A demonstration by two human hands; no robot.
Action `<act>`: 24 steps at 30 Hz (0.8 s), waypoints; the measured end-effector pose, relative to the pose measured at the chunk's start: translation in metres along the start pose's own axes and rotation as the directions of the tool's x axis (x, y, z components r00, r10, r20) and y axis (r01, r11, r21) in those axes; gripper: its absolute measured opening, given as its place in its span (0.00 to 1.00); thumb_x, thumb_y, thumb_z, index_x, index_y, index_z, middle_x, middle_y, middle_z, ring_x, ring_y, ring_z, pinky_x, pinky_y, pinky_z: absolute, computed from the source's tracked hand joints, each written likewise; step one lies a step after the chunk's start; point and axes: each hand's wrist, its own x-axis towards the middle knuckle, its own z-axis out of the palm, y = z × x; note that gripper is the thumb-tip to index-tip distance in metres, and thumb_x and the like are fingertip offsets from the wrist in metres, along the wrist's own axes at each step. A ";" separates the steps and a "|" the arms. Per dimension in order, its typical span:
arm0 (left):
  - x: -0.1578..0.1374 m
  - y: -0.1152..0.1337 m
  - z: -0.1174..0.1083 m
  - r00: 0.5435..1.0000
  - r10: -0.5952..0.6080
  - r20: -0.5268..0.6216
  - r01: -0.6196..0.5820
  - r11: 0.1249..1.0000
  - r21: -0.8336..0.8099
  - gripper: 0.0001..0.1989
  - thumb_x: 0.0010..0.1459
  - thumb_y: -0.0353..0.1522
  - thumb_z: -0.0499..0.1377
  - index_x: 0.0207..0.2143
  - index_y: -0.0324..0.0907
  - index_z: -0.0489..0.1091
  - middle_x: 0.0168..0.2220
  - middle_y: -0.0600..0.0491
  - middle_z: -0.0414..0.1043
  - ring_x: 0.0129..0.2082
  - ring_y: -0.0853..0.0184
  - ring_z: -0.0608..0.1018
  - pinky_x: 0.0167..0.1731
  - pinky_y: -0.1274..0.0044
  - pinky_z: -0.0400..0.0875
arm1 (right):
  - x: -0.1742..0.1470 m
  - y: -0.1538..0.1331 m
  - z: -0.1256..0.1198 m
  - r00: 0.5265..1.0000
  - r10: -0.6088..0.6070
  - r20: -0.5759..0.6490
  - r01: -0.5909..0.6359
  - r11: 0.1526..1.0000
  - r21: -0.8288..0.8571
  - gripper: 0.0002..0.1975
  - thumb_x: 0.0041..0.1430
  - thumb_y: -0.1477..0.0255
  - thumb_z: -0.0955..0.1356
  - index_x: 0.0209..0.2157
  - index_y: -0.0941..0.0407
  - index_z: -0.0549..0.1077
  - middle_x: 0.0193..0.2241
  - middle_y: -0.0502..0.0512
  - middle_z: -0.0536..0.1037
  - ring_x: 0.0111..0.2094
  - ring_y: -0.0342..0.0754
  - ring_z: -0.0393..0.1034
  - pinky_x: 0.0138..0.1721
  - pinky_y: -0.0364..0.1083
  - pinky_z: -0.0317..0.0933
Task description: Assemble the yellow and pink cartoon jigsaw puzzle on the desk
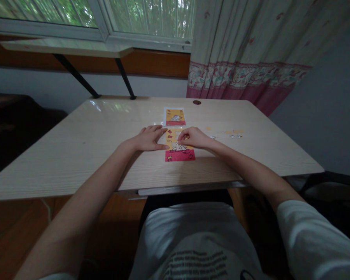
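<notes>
A yellow and red picture puzzle [180, 155] with a white cartoon animal lies flat on the table. My left hand [148, 139] rests at its left side, fingers spread, with the thumb and a fingertip touching its edge. Over the upper right part of the puzzle is my right hand [194, 137], its thumb and fingers pinched together. Whatever is between those fingertips is too small to make out. Just behind the puzzle lies a picture card [175, 116] with a matching design and a white border. Several small loose yellow and white pieces [235, 134] are scattered to the right.
The pale wooden table [84, 155] has a round cable hole [196, 102] near its back edge. A raised shelf [67, 46] on black legs stands at the back left. Behind are a window [151, 19] and a patterned curtain [239, 74].
</notes>
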 end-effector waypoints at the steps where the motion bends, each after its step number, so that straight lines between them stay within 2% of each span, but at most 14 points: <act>1: 0.000 0.000 0.000 1.000 -0.001 0.003 0.001 1.000 0.000 0.59 0.46 0.69 0.48 0.71 0.43 0.50 0.71 0.37 0.48 0.69 0.42 0.53 0.64 0.52 0.50 | 0.000 0.000 0.000 1.000 0.003 0.000 -0.003 1.000 -0.004 0.07 0.52 0.71 0.74 0.33 0.60 0.81 0.29 0.55 0.80 0.29 0.43 0.69 0.32 0.43 0.59; 13: -0.001 0.000 -0.001 1.000 0.007 -0.003 -0.007 1.000 -0.015 0.57 0.47 0.68 0.50 0.71 0.45 0.50 0.71 0.38 0.50 0.69 0.41 0.53 0.64 0.50 0.49 | 0.003 0.001 -0.005 0.999 0.001 0.039 0.001 0.999 -0.050 0.09 0.53 0.73 0.72 0.35 0.60 0.83 0.33 0.58 0.83 0.33 0.45 0.72 0.35 0.43 0.61; 17: 0.000 0.000 -0.001 1.000 0.008 0.000 -0.008 1.000 -0.010 0.58 0.47 0.68 0.50 0.71 0.41 0.51 0.70 0.36 0.49 0.69 0.40 0.53 0.63 0.50 0.50 | 0.002 0.003 -0.007 0.999 -0.005 0.050 0.004 1.000 0.016 0.09 0.52 0.73 0.71 0.35 0.60 0.83 0.33 0.58 0.83 0.32 0.45 0.71 0.34 0.43 0.61; 24: 0.001 -0.002 0.001 1.000 0.024 -0.011 -0.025 1.000 -0.010 0.57 0.48 0.67 0.51 0.70 0.42 0.51 0.70 0.35 0.49 0.68 0.40 0.54 0.63 0.51 0.51 | 0.004 0.005 -0.005 0.993 -0.060 0.098 0.040 0.980 0.195 0.11 0.50 0.73 0.70 0.36 0.62 0.81 0.26 0.53 0.76 0.26 0.41 0.64 0.29 0.43 0.57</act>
